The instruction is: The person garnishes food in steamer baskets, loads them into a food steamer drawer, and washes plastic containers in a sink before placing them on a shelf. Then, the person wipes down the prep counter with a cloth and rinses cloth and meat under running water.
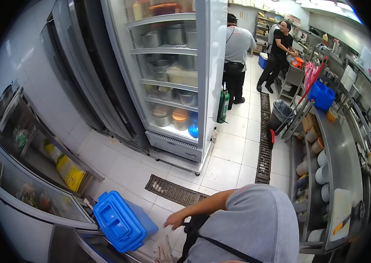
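Note:
My right arm, in a grey sleeve, reaches left across the lower middle of the head view. At its end my right hand (175, 220) hangs loosely with fingers a little apart, holding nothing that I can see. The nearest thing is a blue lidded plastic bin (146, 219) to its left; a gap shows between them. Below the hand, a pale, crumpled-looking shape (164, 251) is too unclear to name. I cannot find my left hand. Part of my black apron (189, 230) shows under the arm.
A glass-door refrigerator (174, 144) with pots stands ahead. Metal drain grates (172, 190) cross the tiled floor. Yellow bags (69, 173) lie on the left shelf. At right runs a steel counter (343, 149) with a cutting board (341, 210). Co-workers (238, 41) stand farther back.

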Motion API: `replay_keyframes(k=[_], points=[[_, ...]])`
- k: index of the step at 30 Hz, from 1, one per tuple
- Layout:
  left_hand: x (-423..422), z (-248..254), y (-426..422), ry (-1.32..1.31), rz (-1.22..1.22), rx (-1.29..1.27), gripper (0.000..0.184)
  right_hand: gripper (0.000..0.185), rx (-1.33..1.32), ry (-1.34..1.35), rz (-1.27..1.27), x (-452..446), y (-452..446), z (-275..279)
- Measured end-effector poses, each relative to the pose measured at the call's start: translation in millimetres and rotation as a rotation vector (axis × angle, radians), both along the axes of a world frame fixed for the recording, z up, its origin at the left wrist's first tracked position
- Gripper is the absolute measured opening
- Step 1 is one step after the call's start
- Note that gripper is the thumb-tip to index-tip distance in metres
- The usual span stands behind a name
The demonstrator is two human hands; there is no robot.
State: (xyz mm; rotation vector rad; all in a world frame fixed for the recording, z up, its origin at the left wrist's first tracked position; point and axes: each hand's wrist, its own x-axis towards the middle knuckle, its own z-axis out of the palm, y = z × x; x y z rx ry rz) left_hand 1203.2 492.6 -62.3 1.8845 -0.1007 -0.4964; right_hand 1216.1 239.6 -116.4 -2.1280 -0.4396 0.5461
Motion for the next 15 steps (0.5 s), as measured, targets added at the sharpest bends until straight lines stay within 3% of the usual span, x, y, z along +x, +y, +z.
replay_keyframes(k=[3, 6, 10, 11, 12, 13, 14, 15], points=[[39.5, 18.0, 27.4, -0.028, 0.011, -0.050, 0.047, 0.066, 0.325, -0.418, 0.036, 64.8, 91.8, 5.8], [77.5, 29.3, 69.8, -0.072, 0.055, -0.100, 0.047, 0.065, 0.174, -0.192, 0.148, 114.0, 137.1, 42.2], [113.8, 35.4, 152.3, -0.260, 0.174, -0.184, 0.046, 0.040, 0.284, -0.172, 0.005, 162.8, 202.0, 55.3], [121.3, 65.5, 168.2, -0.131, 0.196, -0.080, 0.043, 0.037, 0.402, -0.100, 0.005, 174.2, 218.7, 53.5], [124.7, 68.6, 180.5, 0.016, 0.518, -0.154, 0.035, 0.035, 0.480, -0.167, 0.074, 178.3, 232.6, 81.5], [131.3, 75.4, 203.0, 0.083, 0.573, -0.428, 0.028, 0.032, 0.518, -0.146, 0.092, 190.6, 255.9, 77.1], [136.9, 75.1, 225.7, 0.033, 0.650, -0.512, 0.026, 0.025, 0.493, -0.021, 0.036, 194.1, 272.9, 124.4], [140.5, 78.1, 249.0, -0.032, 0.768, -0.376, 0.026, 0.022, 0.560, -0.109, 0.117, 212.8, 295.1, 119.0]])
